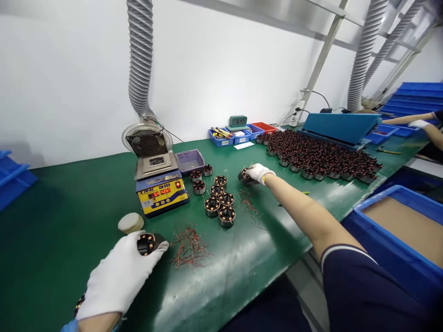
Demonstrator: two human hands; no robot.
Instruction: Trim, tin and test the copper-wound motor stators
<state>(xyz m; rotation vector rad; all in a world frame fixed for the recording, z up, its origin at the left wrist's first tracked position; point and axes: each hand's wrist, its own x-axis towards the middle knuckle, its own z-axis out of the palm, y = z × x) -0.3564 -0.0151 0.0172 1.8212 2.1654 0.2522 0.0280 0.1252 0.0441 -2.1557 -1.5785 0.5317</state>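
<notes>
My left hand (122, 272), in a white glove, closes around a motor stator (147, 243) with black and copper parts at the lower left. My right arm stretches across the bench, and my gloved right hand (258, 173) grips another stator (244, 174) from above; its fingers are only partly visible. Several stators (226, 216) stand together between my hands. Copper wire scraps (190, 247) lie to the right of my left hand, and a second scatter of scraps (251, 205) is below my right hand. Another copper-and-black piece (79, 304) shows partly behind my left wrist.
A yellow-fronted solder pot (162, 196) with a red display stands beside a purple tray (190, 160). A round pale pad (130, 223) lies nearby. Many stators (311, 154) cover the right side. A blue bin (398, 226) stands right; a co-worker's arms (422, 121) reach in farther back.
</notes>
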